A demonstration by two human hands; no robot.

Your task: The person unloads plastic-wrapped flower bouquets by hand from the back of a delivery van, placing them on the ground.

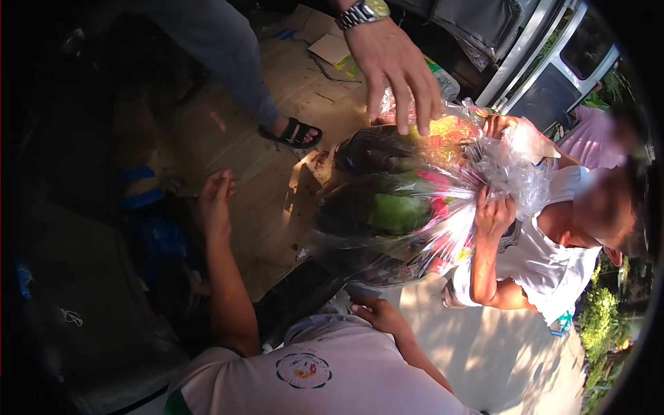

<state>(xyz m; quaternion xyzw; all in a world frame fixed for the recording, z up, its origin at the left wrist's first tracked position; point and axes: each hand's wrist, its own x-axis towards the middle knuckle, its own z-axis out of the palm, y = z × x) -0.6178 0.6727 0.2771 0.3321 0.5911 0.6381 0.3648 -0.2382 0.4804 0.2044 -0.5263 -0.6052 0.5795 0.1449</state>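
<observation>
The left hand [394,69], with a silver wristwatch [361,12] on its wrist, lies with fingers spread and unclenched on top of the big clear plastic bag stuffed with dark, green and pink-and-yellow packs [394,207]; the right hand is out of view. The bag hangs at the edge of the scuffed wooden plank floor [277,187], its gathered neck gripped in a co-worker's two hands [494,214] on the far side.

Risks, as I judge them: the thin film could tear at the bunched neck under the load; with only a flat palm on it, the bag could roll or slip off the edge; a second person in a white shirt with a round badge [304,370] sits close below and could be struck.

Hard to read — the packs blur behind glare; the bag's underside is hidden; whether it rests on the floor cannot be told; the left part of the view is nearly black.
</observation>
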